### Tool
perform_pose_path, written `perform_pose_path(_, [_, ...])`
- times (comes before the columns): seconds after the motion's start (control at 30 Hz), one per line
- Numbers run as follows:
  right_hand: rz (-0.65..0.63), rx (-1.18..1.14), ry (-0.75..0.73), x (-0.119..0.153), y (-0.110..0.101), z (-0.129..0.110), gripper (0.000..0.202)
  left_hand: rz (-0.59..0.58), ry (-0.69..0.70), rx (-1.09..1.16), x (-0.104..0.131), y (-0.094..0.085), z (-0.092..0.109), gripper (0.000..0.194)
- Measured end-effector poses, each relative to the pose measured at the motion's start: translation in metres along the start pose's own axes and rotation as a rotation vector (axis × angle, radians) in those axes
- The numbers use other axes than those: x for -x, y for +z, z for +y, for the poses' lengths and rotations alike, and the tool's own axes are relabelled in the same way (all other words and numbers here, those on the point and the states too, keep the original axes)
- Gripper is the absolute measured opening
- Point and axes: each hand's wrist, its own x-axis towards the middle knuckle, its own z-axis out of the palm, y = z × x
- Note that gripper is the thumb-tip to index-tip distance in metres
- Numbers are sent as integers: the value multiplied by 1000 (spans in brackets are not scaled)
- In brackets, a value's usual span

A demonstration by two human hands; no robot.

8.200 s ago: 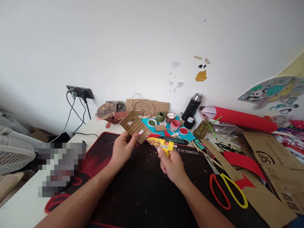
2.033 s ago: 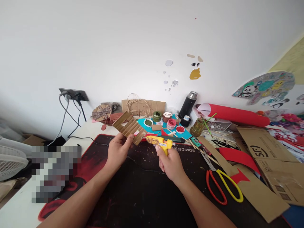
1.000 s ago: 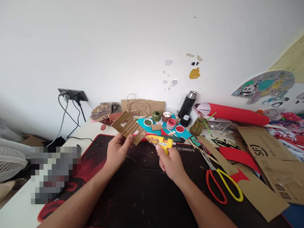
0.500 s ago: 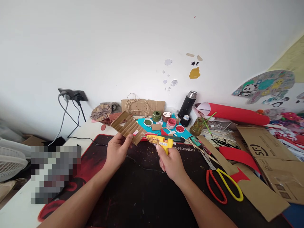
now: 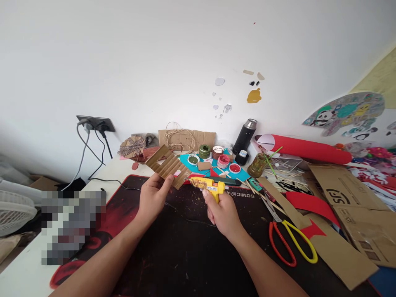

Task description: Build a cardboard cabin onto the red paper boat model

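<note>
"What is in the person's hands?"

"The left hand (image 5: pixel 151 196) pinches a ridged brown cardboard piece (image 5: pixel 170 165), thumb in front and fingers behind. The right hand (image 5: pixel 224 212) wraps the grip of a yellow glue gun (image 5: pixel 206 185)."

"Where is the cardboard piece?"

"Held tilted above the far edge of a dark mat (image 5: pixel 173 260), left of the glue gun, a rectangular opening cut in its upper left part. The gun's nozzle points left, at the piece's right edge; whether the two touch is too fine to tell."

"And beyond the hands?"

"A blue sheet (image 5: pixel 195 169) lies on the far side of the white surface (image 5: pixel 18 264), carrying a green paint jar (image 5: pixel 204 152), a red paint jar (image 5: pixel 223 161) and a lid smeared with red (image 5: pixel 234 168). A black flask (image 5: pixel 244 138) leans just to their right, near the wall."

"What fills the right side?"

"Scissors (image 5: pixel 280 220), one handle red and the other yellow, rest near the person's right arm. Next to them are a red strip (image 5: pixel 309 203) and a flat cardboard panel (image 5: pixel 346 264). A long red roll (image 5: pixel 312 150) lies farther back, by the wall."
</note>
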Motion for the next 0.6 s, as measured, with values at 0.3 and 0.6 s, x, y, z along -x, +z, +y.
perform_pose_path(0.3, [43,0,15,-3,-2,1,63,-10,-1,25,1,0,-1,35])
perform_pose_path(0.6, [59,-47,44,-4,-4,-1,62,-15,14,44,2,2,-1,32])
